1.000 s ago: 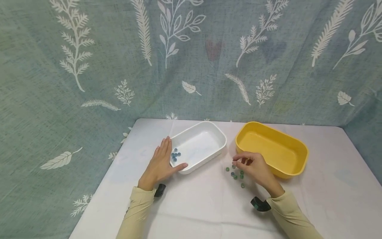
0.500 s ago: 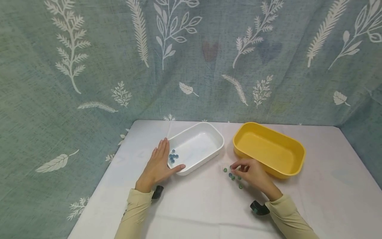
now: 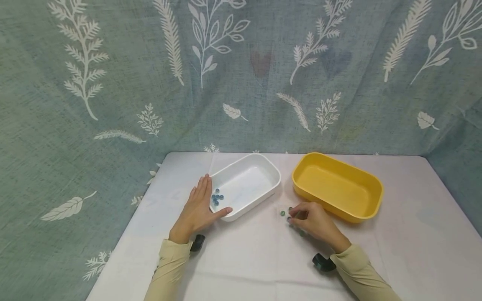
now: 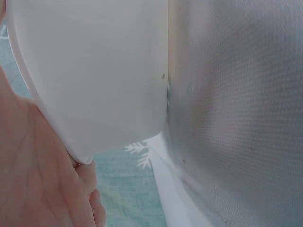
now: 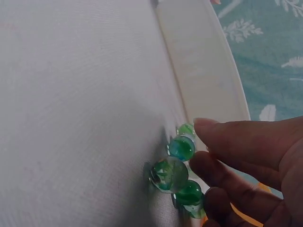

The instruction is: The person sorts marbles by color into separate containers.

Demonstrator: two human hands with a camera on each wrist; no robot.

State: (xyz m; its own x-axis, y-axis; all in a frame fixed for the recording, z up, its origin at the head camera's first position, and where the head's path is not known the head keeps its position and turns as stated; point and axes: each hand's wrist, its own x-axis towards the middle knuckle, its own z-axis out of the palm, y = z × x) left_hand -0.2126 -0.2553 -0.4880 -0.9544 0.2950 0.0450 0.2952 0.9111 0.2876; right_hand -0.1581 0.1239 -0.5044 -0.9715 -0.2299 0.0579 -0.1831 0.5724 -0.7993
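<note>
In the head view my left hand rests along the near-left end of a white tray, fingers straight and thumb over the near rim. Several blue marbles lie inside that end. My right hand is low over a loose cluster of marbles on the cloth, thumb and forefinger apart around a blue marble. A green marble sits just left of the fingertips; the hand partly hides others. Up close in the right wrist view, a large green marble is in front of the fingers.
A yellow tray stands behind my right hand, with no marbles visible in it. A white cloth covers the table. Patterned green fabric hangs behind it. Black wrist cameras sit below both hands.
My right hand has moved slightly down and closer over the marbles, covering more of them. The left hand stays on the white tray. The whole head view has shifted a little.
</note>
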